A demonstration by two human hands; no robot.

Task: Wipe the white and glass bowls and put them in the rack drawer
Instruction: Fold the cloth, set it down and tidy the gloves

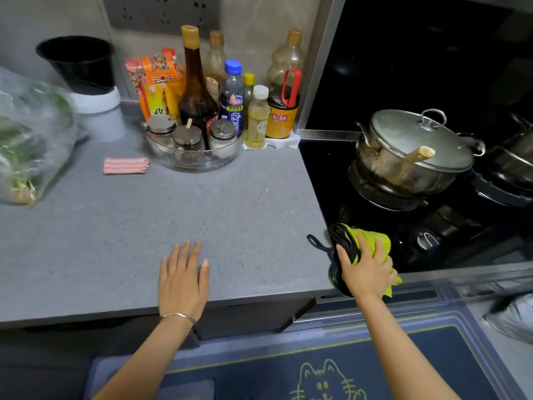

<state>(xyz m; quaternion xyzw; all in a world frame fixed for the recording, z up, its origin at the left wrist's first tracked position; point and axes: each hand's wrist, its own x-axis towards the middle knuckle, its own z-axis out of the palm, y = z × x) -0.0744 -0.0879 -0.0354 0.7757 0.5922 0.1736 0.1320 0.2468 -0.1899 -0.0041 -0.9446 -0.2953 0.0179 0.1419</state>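
At the near right corner of the counter (144,226), where it meets the black stove (331,183), lies the cloth (375,241). It is a yellow-green bunch with black cord or trim, its long axis running near to far along that edge. The right hand (366,269) lies over it with fingers curled into the folds and the thumb on the black side, so the wiping tool is already gripped.

The only glass bowl (196,168) in view stands at the far centre of the counter, well apart from the cloth, far and left of it. It holds three lidded jars (187,137), so I cannot tell whether it is the bowl meant. At the far left a white vessel (98,101) sits under a black bucket (80,64); whether that is the white bowl is equally unclear.

The left hand (183,281) rests flat near the front edge, fingers straight and spread, holding nothing. The glass bowl lies almost straight beyond it, so this hand is the nearer and looks better placed to fetch it. No rack drawer can be picked out.
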